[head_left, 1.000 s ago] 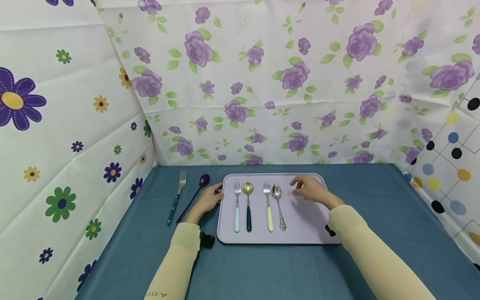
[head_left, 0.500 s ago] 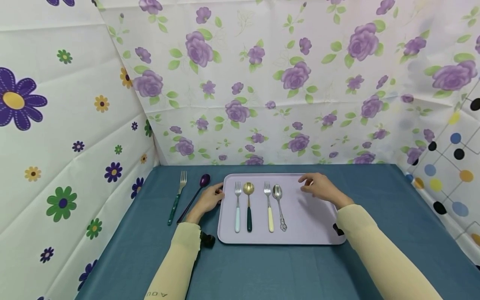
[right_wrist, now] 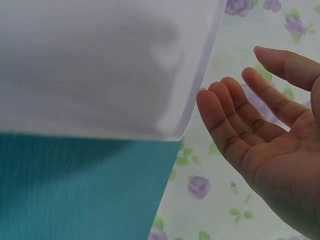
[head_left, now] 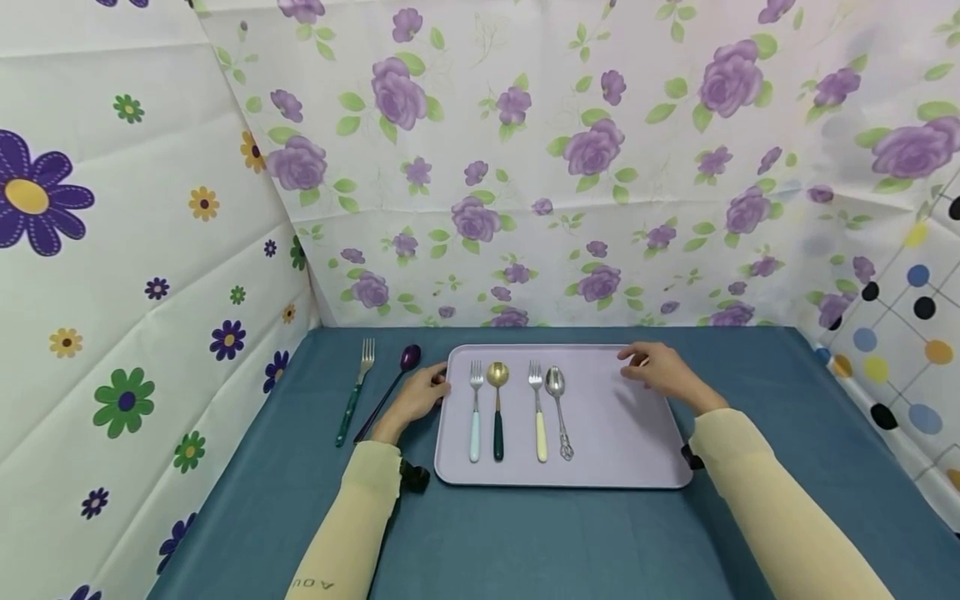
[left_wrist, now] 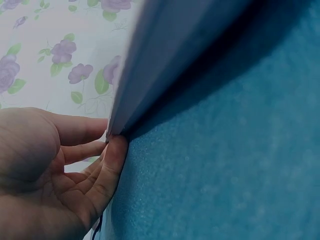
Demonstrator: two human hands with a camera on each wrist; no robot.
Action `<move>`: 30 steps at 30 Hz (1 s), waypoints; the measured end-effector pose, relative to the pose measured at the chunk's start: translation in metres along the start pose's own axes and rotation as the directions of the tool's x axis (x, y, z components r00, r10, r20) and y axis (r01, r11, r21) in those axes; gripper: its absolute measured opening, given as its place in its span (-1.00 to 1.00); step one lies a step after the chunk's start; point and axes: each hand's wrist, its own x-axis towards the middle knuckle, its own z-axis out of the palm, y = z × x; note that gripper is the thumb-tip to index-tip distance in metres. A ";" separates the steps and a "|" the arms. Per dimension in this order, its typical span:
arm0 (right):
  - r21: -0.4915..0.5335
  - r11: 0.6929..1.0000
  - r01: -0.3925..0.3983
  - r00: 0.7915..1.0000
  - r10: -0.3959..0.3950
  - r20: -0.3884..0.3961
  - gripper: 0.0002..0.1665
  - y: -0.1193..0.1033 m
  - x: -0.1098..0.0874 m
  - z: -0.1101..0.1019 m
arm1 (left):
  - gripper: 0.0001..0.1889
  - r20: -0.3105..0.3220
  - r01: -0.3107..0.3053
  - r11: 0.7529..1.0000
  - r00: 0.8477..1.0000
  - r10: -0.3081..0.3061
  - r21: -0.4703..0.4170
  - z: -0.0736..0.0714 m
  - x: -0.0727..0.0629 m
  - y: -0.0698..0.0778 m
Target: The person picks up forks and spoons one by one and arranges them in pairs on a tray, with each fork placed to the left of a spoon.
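A pale lilac tray (head_left: 615,450) lies on the blue-green tablecloth. At its left rim my left hand (head_left: 417,395) pinches the edge, thumb on one side and fingertips on the other in the left wrist view. My right hand (head_left: 671,377) hovers over the tray's far right corner, holding nothing, its fingers loosely bent and apart from the rim in the right wrist view. On the tray lie a light-blue-handled fork (head_left: 475,425), a gold spoon (head_left: 498,377) with a dark green handle, a yellow-handled fork (head_left: 541,429) and a silver spoon (head_left: 555,382) with an ornate handle.
Left of the tray, a green-handled fork (head_left: 351,406) and a dark purple spoon (head_left: 409,358) lie on the tablecloth (head_left: 570,542). The spoon's handle passes close to my left hand. Flowered cloth walls (head_left: 480,167) stand behind and at the sides.
My right hand has moved right over the tray, from beside the silver spoon to the far right corner. My left hand has stayed at the left rim, and the cutlery lies as before.
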 end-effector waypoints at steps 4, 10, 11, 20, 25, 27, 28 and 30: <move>0.010 1.000 -0.012 1.000 0.012 -0.005 -0.50 0.006 -0.002 -0.005 | -0.44 0.000 -0.008 1.000 1.000 0.008 0.016 0.000 0.000 0.001; 0.017 1.000 -0.025 1.000 0.025 -0.015 -0.49 0.015 -0.002 -0.006 | -0.44 0.008 -0.016 0.999 1.000 0.016 0.035 -0.001 -0.001 0.004; 0.015 1.000 -0.024 1.000 0.024 -0.015 -0.49 0.016 -0.002 -0.005 | -0.44 0.010 -0.012 0.999 1.000 0.012 0.035 -0.001 -0.001 0.004; 0.036 0.998 -0.060 0.998 0.061 -0.018 -0.46 0.024 -0.003 -0.011 | -0.45 0.009 -0.029 0.999 1.000 0.029 0.040 -0.003 -0.002 0.008; 0.045 0.996 -0.071 0.997 0.072 -0.028 -0.47 0.028 -0.005 -0.013 | -0.44 0.008 -0.024 0.999 1.000 0.024 0.032 -0.003 -0.002 0.008; 0.043 0.997 -0.061 0.997 0.062 -0.034 -0.47 0.031 -0.005 -0.013 | -0.44 0.009 -0.016 0.999 1.000 0.016 0.032 -0.004 -0.003 0.008; 0.042 0.997 -0.058 0.998 0.060 -0.035 -0.46 0.033 -0.006 -0.013 | -0.44 0.010 -0.014 0.999 1.000 0.014 0.033 -0.004 -0.003 0.008; 0.034 0.998 -0.058 0.998 0.059 -0.039 -0.46 0.037 -0.006 -0.013 | -0.43 0.012 -0.007 0.999 1.000 0.006 0.037 -0.006 -0.004 0.009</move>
